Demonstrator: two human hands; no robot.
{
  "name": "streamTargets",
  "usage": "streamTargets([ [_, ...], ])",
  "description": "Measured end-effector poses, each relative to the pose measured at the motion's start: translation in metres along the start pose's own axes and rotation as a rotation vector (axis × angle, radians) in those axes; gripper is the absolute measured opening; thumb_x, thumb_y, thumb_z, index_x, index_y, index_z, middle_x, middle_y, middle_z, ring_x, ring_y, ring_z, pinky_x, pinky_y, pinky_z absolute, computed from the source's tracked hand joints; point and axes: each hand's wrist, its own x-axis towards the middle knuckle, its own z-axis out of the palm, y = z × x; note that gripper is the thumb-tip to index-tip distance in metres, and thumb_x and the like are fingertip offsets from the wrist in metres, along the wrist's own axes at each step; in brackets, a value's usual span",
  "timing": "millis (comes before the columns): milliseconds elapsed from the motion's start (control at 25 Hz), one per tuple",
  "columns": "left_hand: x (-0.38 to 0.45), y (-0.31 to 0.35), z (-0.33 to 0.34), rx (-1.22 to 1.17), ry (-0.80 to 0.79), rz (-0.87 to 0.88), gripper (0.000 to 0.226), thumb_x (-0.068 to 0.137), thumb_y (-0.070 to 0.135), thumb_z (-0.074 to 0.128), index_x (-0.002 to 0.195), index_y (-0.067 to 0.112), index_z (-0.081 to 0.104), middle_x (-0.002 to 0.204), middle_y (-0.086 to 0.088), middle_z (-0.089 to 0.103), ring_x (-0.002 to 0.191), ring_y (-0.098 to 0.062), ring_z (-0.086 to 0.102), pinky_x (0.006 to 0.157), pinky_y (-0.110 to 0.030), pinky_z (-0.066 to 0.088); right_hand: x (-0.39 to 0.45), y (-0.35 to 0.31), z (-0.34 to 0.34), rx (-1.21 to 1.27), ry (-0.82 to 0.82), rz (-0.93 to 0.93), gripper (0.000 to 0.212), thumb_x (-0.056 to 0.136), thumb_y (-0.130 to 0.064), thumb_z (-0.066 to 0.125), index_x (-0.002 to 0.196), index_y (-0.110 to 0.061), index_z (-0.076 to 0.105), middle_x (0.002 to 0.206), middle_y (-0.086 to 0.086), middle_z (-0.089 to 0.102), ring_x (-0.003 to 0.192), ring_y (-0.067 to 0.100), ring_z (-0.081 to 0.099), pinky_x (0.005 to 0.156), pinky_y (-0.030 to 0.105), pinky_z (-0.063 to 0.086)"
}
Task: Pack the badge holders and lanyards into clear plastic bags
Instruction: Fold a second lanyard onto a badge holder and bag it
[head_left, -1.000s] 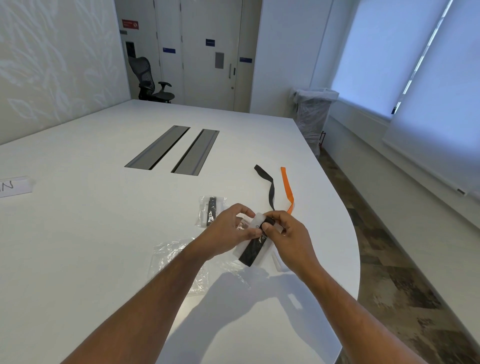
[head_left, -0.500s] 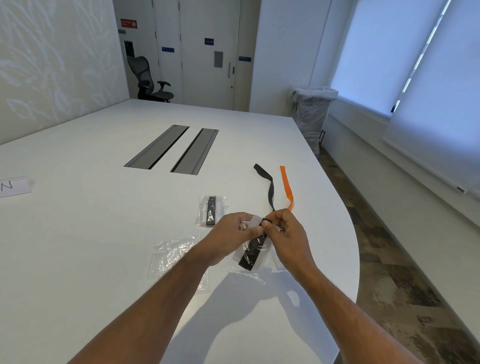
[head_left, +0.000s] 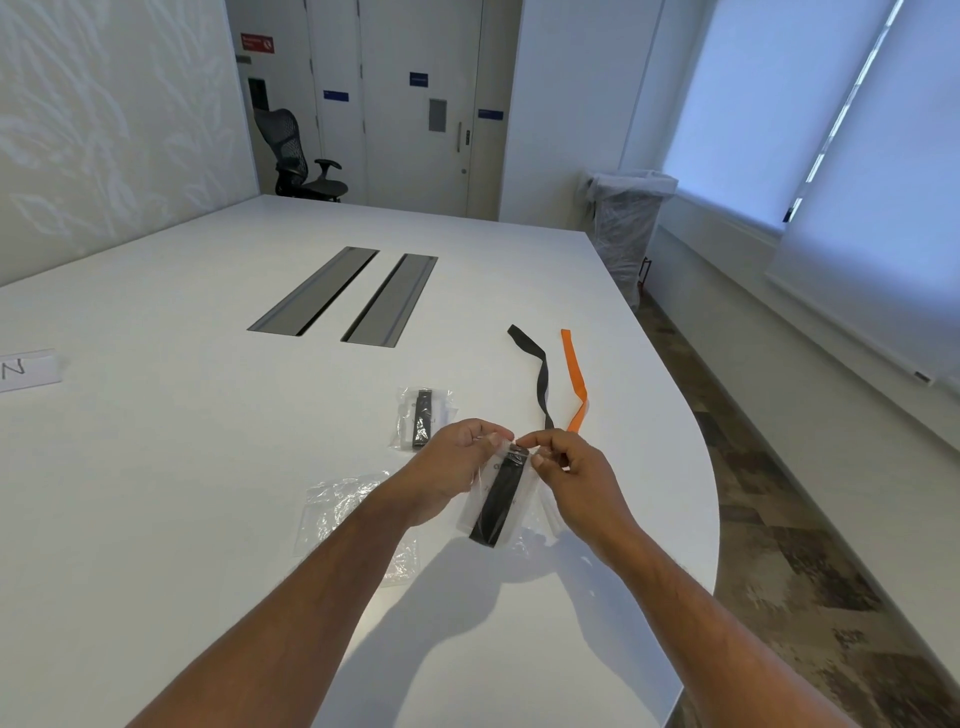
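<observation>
A clear plastic bag with a folded black lanyard inside hangs just above the white table. My left hand and my right hand both pinch its top edge, fingertips nearly touching. A second clear bag holding a black lanyard lies flat just beyond my left hand. An empty crumpled clear bag lies under my left forearm. A loose black lanyard and an orange lanyard stretch away behind my right hand.
Two grey cable hatches are set in the table's middle. A paper label lies at the far left. The table's curved edge runs close to my right arm. An office chair and a wrapped bin stand beyond the table.
The black lanyard has slid fully into the bag. Both hands have moved to the bag's top edge and lifted it slightly, pinching it together.
</observation>
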Motion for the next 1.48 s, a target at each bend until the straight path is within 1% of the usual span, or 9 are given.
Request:
streamTargets([
  [120,0.003,-0.001,-0.004,0.202,0.066,0.010,0.021,0.101,0.039,0.060,0.100,0.022,0.072,0.097,-0.010,0.073,0.082,-0.016,0.062,0.075,-0.034,0.056,0.001,0.002,-0.002,0.022,0.032,0.034,0.022,0.097,-0.014,0.064,0.104,-0.034,0.073,0.104,-0.010,0.072,0.098,0.011,0.064,0.096,0.029,0.050],
  [240,0.004,-0.003,-0.005,0.215,0.171,0.044,0.025,0.096,0.035,0.069,0.087,0.011,0.071,0.082,-0.005,0.071,0.070,-0.017,0.063,0.073,-0.039,0.061,0.002,0.003,-0.004,0.067,0.053,0.081,0.020,0.095,-0.013,0.068,0.104,-0.030,0.072,0.085,-0.007,0.074,0.086,0.014,0.069,0.096,0.037,0.056],
  [360,0.005,-0.005,-0.006,0.244,0.208,0.054,0.031,0.094,0.032,0.072,0.082,0.004,0.071,0.073,-0.003,0.068,0.067,-0.018,0.061,0.073,-0.042,0.060,0.006,0.005,-0.006,0.066,0.046,0.140,0.018,0.094,-0.010,0.068,0.102,-0.026,0.070,0.090,-0.007,0.074,0.086,0.015,0.070,0.100,0.044,0.055],
  [600,0.007,-0.010,-0.005,0.302,0.244,0.101,0.030,0.091,0.030,0.075,0.066,0.015,0.066,0.049,0.011,0.059,0.048,-0.008,0.054,0.058,-0.024,0.050,0.008,0.011,-0.005,0.051,0.069,0.156,0.019,0.092,-0.005,0.070,0.097,-0.022,0.067,0.076,-0.002,0.073,0.076,0.019,0.070,0.097,0.043,0.056],
  [760,0.007,-0.013,-0.010,0.116,0.107,0.049,0.017,0.091,0.031,0.077,0.089,0.014,0.073,0.070,0.001,0.072,0.062,-0.010,0.063,0.070,-0.030,0.060,0.015,0.015,-0.009,0.099,0.100,0.171,0.019,0.093,-0.005,0.069,0.093,-0.024,0.066,0.082,-0.006,0.073,0.074,0.017,0.071,0.085,0.030,0.058],
  [880,0.008,-0.019,-0.015,0.161,0.007,-0.062,0.027,0.088,0.031,0.080,0.105,0.013,0.070,0.080,0.001,0.073,0.069,-0.008,0.065,0.071,-0.024,0.059,0.020,0.018,-0.010,0.139,0.124,0.178,0.018,0.096,-0.007,0.066,0.093,-0.025,0.066,0.093,-0.005,0.072,0.080,0.018,0.070,0.076,0.023,0.057],
  [1080,0.006,-0.026,-0.018,0.224,-0.116,-0.118,0.026,0.085,0.005,0.079,0.107,0.011,0.065,0.084,-0.006,0.058,0.070,-0.016,0.059,0.065,-0.022,0.054,0.031,0.021,-0.008,0.226,0.183,0.212,0.015,0.095,-0.006,0.065,0.095,-0.021,0.067,0.091,-0.001,0.072,0.082,0.020,0.069,0.065,0.020,0.054],
  [1320,0.022,-0.023,-0.021,0.084,0.163,-0.100,0.027,0.086,-0.006,0.074,0.107,0.008,0.063,0.080,-0.008,0.053,0.061,-0.018,0.054,0.058,-0.024,0.054,0.037,0.022,0.012,0.364,0.124,0.358,0.028,0.090,-0.005,0.066,0.111,-0.019,0.053,0.101,0.008,0.066,0.090,0.023,0.068,0.072,0.033,0.060],
  [1480,0.037,-0.025,-0.024,-0.014,0.327,-0.088,0.029,0.085,-0.004,0.077,0.107,0.007,0.061,0.082,-0.010,0.057,0.070,-0.022,0.060,0.076,-0.037,0.061,0.036,0.027,0.036,0.300,-0.005,0.367,0.021,0.092,-0.008,0.064,0.108,-0.020,0.057,0.103,0.011,0.068,0.091,0.023,0.072,0.071,0.030,0.060],
])
